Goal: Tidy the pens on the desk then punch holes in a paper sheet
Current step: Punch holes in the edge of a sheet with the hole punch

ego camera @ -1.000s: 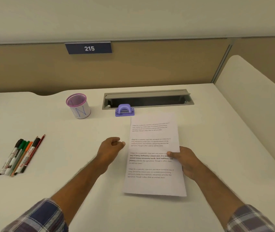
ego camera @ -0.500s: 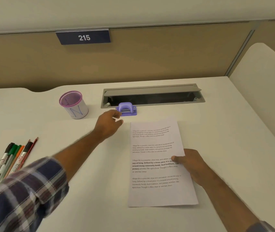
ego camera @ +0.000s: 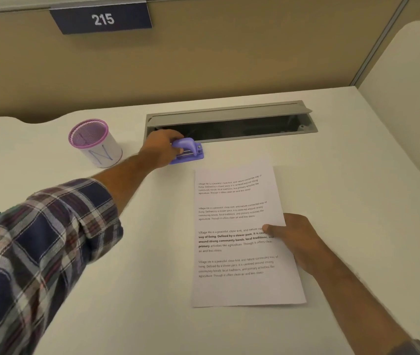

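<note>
Item: purple hole punch [ego camera: 187, 151] at the desk's [ego camera: 344, 201] far slot, your left hand [ego camera: 161, 148] curled round it, likely to fetch it, while your right hand [ego camera: 296, 239] pinched the paper sheet's [ego camera: 237, 226] edge, keeping it ready; pens unseen.

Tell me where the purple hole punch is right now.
In the head view the hole punch sits at the back of the desk, just in front of the grey cable tray, right of the pen cup, gripped by the left hand.
</note>
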`<state>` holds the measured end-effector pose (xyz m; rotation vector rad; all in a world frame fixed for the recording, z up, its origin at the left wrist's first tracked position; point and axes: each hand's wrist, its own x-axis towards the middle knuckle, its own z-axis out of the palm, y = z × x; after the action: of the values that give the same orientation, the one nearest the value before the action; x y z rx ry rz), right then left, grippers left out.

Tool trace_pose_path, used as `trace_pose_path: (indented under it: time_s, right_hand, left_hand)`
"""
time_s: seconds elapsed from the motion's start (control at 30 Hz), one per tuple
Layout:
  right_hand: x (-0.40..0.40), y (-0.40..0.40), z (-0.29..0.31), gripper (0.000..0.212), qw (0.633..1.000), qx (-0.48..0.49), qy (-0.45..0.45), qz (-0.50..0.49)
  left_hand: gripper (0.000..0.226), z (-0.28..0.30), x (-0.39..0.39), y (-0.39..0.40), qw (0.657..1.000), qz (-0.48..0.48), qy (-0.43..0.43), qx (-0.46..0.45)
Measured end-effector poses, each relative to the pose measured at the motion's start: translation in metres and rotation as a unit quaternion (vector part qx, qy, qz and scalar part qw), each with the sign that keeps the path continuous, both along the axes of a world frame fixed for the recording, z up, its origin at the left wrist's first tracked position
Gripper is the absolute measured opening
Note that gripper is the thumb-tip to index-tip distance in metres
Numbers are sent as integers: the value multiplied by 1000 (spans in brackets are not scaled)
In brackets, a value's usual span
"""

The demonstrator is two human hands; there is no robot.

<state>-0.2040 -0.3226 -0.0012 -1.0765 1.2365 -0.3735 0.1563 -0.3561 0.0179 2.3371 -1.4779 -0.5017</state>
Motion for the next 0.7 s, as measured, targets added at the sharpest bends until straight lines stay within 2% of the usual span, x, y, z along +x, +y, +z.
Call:
trace_pose_path:
  time_s: [0.13,0.2,0.33,0.57,0.7]
  right_hand:
    - [-1,-1,-1,22,1000,7,-13,2]
    - [-1,0,-1,22,1000,3,-15,4]
    - [-2,2,1,23,1000,3,-24,-2]
    - [-6,16,10,25,999,7,-30,-33]
    - [-16,32,13,27,998,12,-39,-39]
  left_hand:
    - [36,-1,6,6,994,50,99,4]
    - [35,2,6,13,984,71,163,28]
    - [28,16,-3,38,963,110,239,57]
    - [14,20,-41,134,921,174,349,-5]
    - [19,9,-72,193,893,210,397,-32]
